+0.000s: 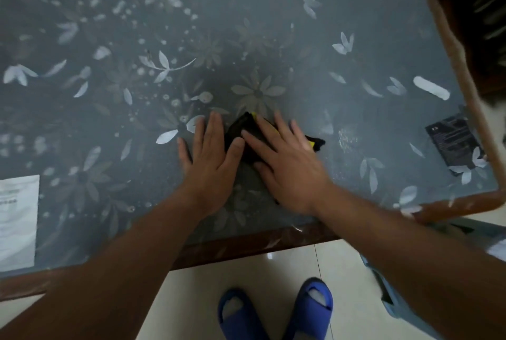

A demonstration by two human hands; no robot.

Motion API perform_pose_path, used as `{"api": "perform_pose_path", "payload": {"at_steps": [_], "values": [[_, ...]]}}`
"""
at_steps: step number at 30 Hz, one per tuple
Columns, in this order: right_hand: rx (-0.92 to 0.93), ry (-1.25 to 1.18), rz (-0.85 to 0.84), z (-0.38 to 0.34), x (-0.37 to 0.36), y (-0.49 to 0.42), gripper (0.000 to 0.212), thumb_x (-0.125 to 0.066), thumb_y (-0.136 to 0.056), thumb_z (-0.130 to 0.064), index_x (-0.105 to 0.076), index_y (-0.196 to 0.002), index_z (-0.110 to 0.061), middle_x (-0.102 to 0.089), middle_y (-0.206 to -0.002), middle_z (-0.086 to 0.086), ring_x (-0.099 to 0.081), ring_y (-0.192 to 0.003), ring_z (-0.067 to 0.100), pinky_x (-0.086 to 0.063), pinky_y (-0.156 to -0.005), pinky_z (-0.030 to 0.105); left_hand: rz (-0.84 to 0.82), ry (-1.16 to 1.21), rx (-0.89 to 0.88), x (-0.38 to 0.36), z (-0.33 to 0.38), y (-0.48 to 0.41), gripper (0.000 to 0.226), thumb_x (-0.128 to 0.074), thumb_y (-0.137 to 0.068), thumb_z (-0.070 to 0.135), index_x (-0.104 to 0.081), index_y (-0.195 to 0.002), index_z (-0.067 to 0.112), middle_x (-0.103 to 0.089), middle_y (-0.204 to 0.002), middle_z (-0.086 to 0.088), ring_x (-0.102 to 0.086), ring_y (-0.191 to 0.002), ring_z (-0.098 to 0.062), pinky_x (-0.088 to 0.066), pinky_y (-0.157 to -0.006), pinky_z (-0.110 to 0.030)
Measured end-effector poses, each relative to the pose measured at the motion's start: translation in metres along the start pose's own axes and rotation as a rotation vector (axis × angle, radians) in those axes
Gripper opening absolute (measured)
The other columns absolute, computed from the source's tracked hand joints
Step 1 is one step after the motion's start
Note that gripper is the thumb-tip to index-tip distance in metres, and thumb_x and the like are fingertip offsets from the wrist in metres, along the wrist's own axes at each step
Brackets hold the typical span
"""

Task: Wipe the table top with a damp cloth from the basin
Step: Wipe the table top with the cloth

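Cloth (241,134), black with yellow trim, lies flat on the desk (273,11) near its front edge, roughly centred in front of the person. Mostly hidden under the hands; long axis looks to run left-right with a slight tilt, one black-and-yellow corner poking out past the right hand.

Right hand (287,159) lies palm-down on top of it, fingers spread and flat, pressing, not gripping. Left hand (210,159) is also flat and splayed, palm on the bare desk just beside the cloth, thumb touching its left edge. So the right hand has the cloth; left looks like a brace or assist. Right hand is a bit blurred, likely mid-stroke.

Judgement: wiping step underway. Most of the desk lies ahead and to the left of the hands, so next strokes probably push forward or sweep sideways.

Around:
- white paper sheet (17,219) at front-left, well apart from the hands
- dark card (454,145) near the right edge, apparently under the clear cover
- white streak (431,87) right-rear looks like a glare, can't tell for sure
- blue-grey object (397,304) on the floor lower right, mostly cut off by the right arm; might be the basin, can't confirm

Nothing loose directly ahead. Paper sheet is the only thing a wide leftward sweep could catch, if it lies on top of the cover.
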State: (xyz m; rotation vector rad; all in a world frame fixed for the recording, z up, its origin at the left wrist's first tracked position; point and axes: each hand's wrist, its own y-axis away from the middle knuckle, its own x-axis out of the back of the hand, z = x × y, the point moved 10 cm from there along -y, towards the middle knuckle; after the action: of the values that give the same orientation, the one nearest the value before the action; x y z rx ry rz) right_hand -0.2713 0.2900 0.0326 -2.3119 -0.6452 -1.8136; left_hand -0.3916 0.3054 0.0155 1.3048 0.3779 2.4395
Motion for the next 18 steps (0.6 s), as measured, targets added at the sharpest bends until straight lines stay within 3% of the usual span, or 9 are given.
{"api": "perform_pose_path", "payload": {"at_steps": [2, 4, 6, 8, 11, 13, 17, 18], "values": [[-0.127, -0.002, 0.059, 0.047, 0.013, -0.013, 0.058, -0.031, -0.101, -0.041, -0.019, -0.157, -0.033, -0.012, -0.168, -0.001, -0.003, -0.154, 0.034, -0.001, -0.125, 0.050, 0.015, 0.025, 0.014, 0.002, -0.001, 0.000, 0.083, 0.001, -0.084, 0.068, 0.013, -0.155, 0.028, 0.017, -0.164, 0.016, 0.027, -0.139, 0.006, 0.022, -0.118, -0.045], [-0.507, -0.051, 0.146, 0.131, 0.040, -0.041, 0.059, -0.027, -0.102, -0.041, -0.014, -0.158, -0.030, -0.005, -0.169, 0.000, 0.000, -0.154, 0.034, 0.000, -0.125, 0.050, -0.001, -0.027, 0.013, 0.000, 0.001, -0.003, 0.082, 0.002, -0.084, 0.069, 0.015, -0.155, 0.029, 0.022, -0.163, 0.017, 0.030, -0.141, 0.004, 0.024, -0.117, -0.045], [-0.701, -0.109, 0.163, 0.169, 0.053, -0.063, 0.060, -0.024, -0.103, -0.044, -0.008, -0.159, -0.029, 0.001, -0.169, 0.003, 0.005, -0.154, 0.033, 0.003, -0.124, 0.050, -0.027, -0.073, 0.018, -0.001, 0.001, -0.005, 0.077, -0.001, -0.089, 0.067, 0.013, -0.155, 0.029, 0.026, -0.161, 0.016, 0.032, -0.143, -0.001, 0.024, -0.117, -0.047], [-0.518, -0.040, 0.139, 0.130, 0.046, -0.076, 0.062, -0.024, -0.101, -0.045, -0.009, -0.159, -0.030, -0.001, -0.169, 0.001, 0.002, -0.154, 0.033, 0.001, -0.124, 0.050, -0.036, -0.092, 0.017, -0.001, 0.001, -0.005, 0.071, -0.007, -0.096, 0.062, 0.010, -0.156, 0.029, 0.026, -0.162, 0.015, 0.030, -0.145, -0.004, 0.022, -0.117, -0.049], [-0.046, -0.042, 0.005, 0.041, 0.018, -0.043, 0.060, -0.026, -0.100, -0.046, -0.017, -0.158, -0.032, -0.005, -0.168, -0.005, 0.003, -0.155, 0.026, 0.002, -0.125, 0.046, 0.021, -0.188, -0.017, 0.007, 0.000, -0.007, 0.070, -0.007, -0.094, 0.062, 0.007, -0.156, 0.032, 0.022, -0.164, 0.011, 0.026, -0.148, -0.009, 0.016, -0.119, -0.052], [0.009, -0.039, -0.009, 0.058, 0.024, -0.036, 0.059, -0.025, -0.100, -0.047, -0.019, -0.157, -0.034, -0.005, -0.167, -0.010, 0.005, -0.155, 0.022, 0.005, -0.124, 0.042, 0.058, -0.234, -0.022, 0.018, -0.002, -0.017, 0.069, -0.008, -0.094, 0.062, 0.000, -0.156, 0.034, 0.018, -0.165, 0.008, 0.022, -0.150, -0.012, 0.012, -0.120, -0.053], [-0.616, -0.086, 0.173, 0.189, 0.067, -0.100, 0.059, -0.027, -0.103, -0.044, -0.014, -0.159, -0.029, -0.003, -0.169, 0.003, 0.000, -0.154, 0.035, 0.000, -0.124, 0.050, 0.135, -0.209, 0.022, 0.050, -0.014, -0.055, 0.070, -0.014, -0.092, 0.061, -0.012, -0.156, 0.034, 0.007, -0.167, 0.002, 0.014, -0.152, -0.016, 0.008, -0.121, -0.052], [-0.673, -0.077, 0.180, 0.191, 0.072, -0.117, 0.061, -0.024, -0.102, -0.046, -0.012, -0.159, -0.028, -0.002, -0.169, 0.005, 0.000, -0.154, 0.038, -0.001, -0.124, 0.051, 0.163, -0.209, 0.028, 0.059, -0.016, -0.066, 0.070, -0.016, -0.091, 0.061, -0.015, -0.156, 0.033, 0.004, -0.168, 0.000, 0.011, -0.153, -0.017, 0.008, -0.121, -0.051]]}}
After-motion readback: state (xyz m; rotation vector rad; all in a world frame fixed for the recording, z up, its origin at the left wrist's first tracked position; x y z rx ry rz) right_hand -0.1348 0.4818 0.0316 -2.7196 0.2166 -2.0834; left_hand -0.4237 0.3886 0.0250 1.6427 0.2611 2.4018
